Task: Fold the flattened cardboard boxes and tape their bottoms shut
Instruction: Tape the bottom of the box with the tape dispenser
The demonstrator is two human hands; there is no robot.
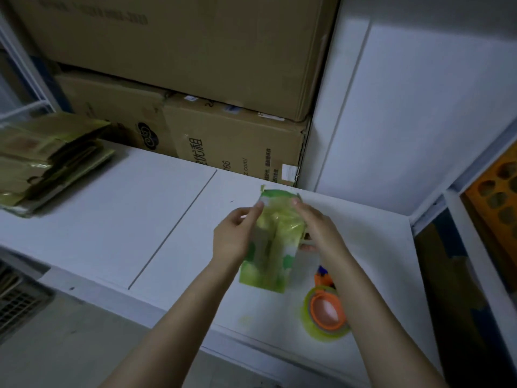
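1. Two bare forearms reach forward from the bottom edge, and a tape roll (pixel 313 315) lies on the white table (pixel 140 219) just beside the right one.
2. A small green box (pixel 275 239) is between both hands near the middle of the table. I cannot tell if it touches the top.
3. The left hand (pixel 232 236) takes the left side and the right hand (pixel 321 228) takes the right side. Both grips are closed on the box, but blur hides the fingertips.
4. I judge the box to be light, thin and easy to dent, so it is best held by its side edges, not by loose flaps.
5. More flat boxes (pixel 47 161) lie in a pile at the far left.
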